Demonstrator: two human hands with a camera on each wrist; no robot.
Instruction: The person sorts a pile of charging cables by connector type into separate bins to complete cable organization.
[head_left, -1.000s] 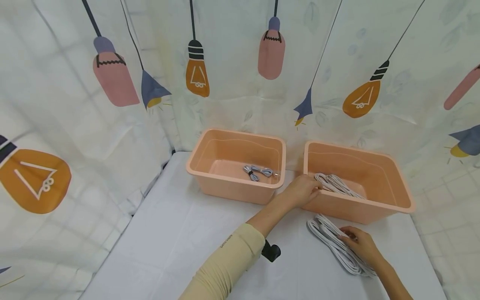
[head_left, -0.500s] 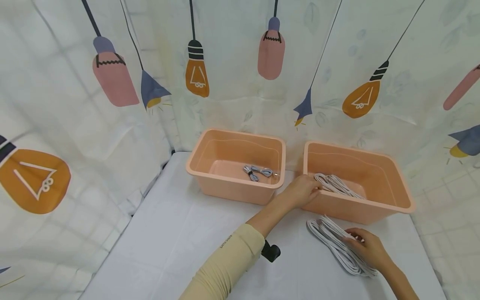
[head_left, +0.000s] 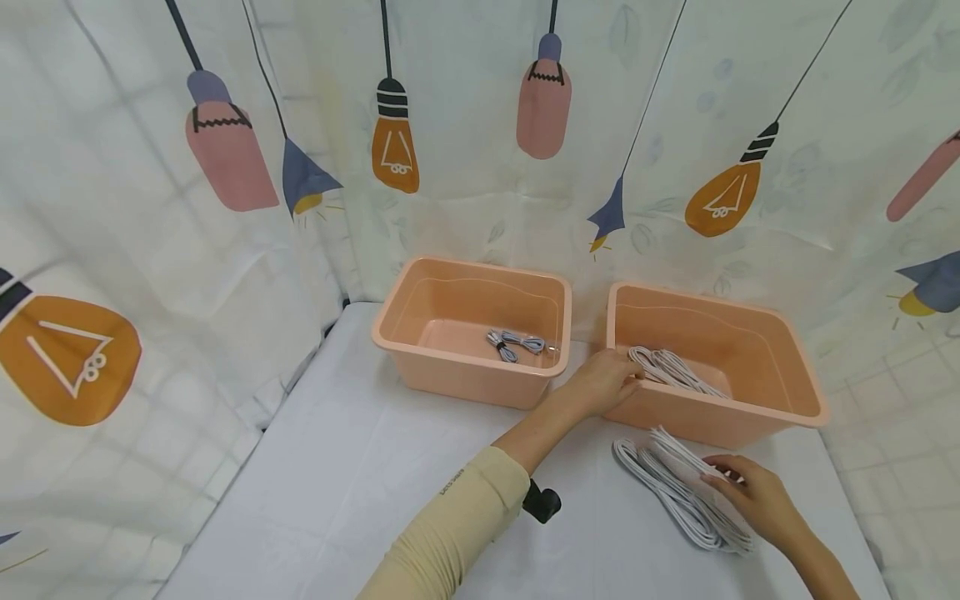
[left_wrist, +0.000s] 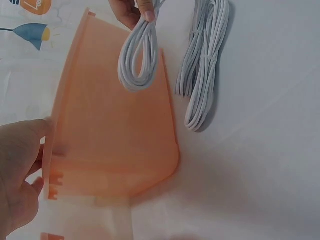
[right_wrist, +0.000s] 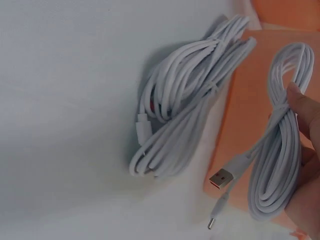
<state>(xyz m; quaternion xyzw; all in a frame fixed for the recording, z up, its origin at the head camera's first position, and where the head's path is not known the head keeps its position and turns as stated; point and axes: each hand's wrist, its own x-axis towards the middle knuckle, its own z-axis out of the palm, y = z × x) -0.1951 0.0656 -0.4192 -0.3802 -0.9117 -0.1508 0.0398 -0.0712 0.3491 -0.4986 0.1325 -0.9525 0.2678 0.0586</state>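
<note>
My left hand (head_left: pixel 603 382) grips the rim of the right-hand peach bin (head_left: pixel 720 423) at its near left corner; the left wrist view shows the thumb and fingers on either side of that rim. In front of this bin, my right hand (head_left: pixel 759 493) holds a coiled white USB cable (right_wrist: pixel 280 172). Its USB plug and a smaller plug hang loose in the right wrist view. Below it, two more coiled white cables (right_wrist: pixel 185 105) lie side by side on the table. Another white cable coil (head_left: pixel 671 369) is inside the right-hand bin.
A second peach bin (head_left: pixel 457 371) stands to the left, with small bundled grey cables (head_left: pixel 513 342) in it. A black rounded object (head_left: pixel 542 504) shows beside the left sleeve. A white cloth covers the table (head_left: pixel 337 467), and a lamp-print curtain (head_left: pixel 480 212) hangs behind.
My right hand has moved to the right, raising one cable coil away from the others on the table. The left hand stays at the bin's rim.
</note>
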